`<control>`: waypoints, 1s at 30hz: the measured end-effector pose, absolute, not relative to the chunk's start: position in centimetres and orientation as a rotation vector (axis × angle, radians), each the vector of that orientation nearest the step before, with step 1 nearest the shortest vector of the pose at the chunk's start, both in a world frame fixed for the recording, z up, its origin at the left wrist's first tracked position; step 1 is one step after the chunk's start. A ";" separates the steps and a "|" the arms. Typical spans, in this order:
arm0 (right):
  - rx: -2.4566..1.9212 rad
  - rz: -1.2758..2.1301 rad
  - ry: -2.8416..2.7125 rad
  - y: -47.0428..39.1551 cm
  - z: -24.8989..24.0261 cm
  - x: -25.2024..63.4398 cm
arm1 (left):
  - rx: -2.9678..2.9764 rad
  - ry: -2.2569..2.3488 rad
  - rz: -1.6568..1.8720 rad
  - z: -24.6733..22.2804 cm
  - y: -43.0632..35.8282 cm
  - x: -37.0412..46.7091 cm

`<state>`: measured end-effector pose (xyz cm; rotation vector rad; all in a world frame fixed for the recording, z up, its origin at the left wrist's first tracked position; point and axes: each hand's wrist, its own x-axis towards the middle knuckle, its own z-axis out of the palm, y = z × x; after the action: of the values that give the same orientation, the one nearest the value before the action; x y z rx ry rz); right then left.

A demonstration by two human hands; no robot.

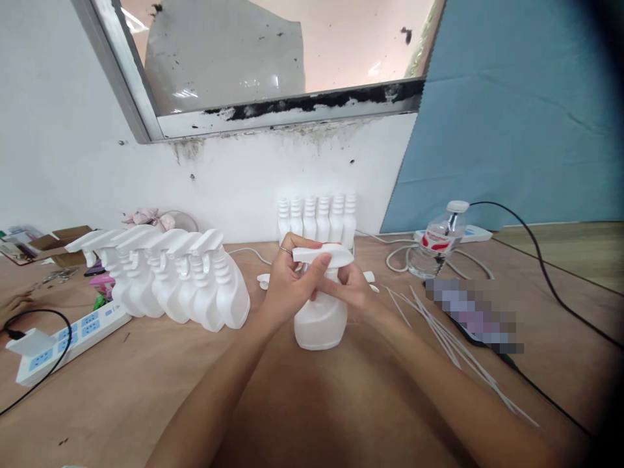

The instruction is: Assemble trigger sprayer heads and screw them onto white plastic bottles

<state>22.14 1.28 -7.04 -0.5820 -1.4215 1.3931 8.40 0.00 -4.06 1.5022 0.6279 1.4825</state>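
A white spray bottle (320, 328) stands upright on the brown tabletop before me, its trigger head (324, 255) on top. My left hand (295, 279) is closed about the head and neck from the left, thumb pressed against the head. From the right, my right hand (353, 289) closes round the neck just below the head. My fingers hide the collar and the trigger. Loose white trigger heads (264, 281) lie partly hidden behind my hands. Several thin white tubes (451, 341) are spread to the right of my right hand.
Several spray bottles with heads (209, 286) stand in a group at left. Headless bottles (316, 218) line the wall. A water bottle (439, 240), cables and a blurred phone (472, 318) are at right. Left are a power strip (73, 338) and another person's hand (14, 305).
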 end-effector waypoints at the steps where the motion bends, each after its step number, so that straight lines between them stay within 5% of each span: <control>1: -0.552 1.428 -1.429 1.3 -7.1 22.2 | 1.500 0.623 1.482 -4.1 0.0 8.4; 22: -0.474 1.282 -1.408 1.0 -8.4 21.6 | 1.497 0.637 1.461 -4.2 -0.2 8.6; 30: -0.613 1.546 -1.655 1.2 -5.8 23.6 | 1.857 0.685 1.551 -2.1 -1.0 6.0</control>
<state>23.60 1.24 -5.80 -0.6132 -1.6546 1.5462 6.02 -0.99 -2.06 1.8571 0.6852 1.5506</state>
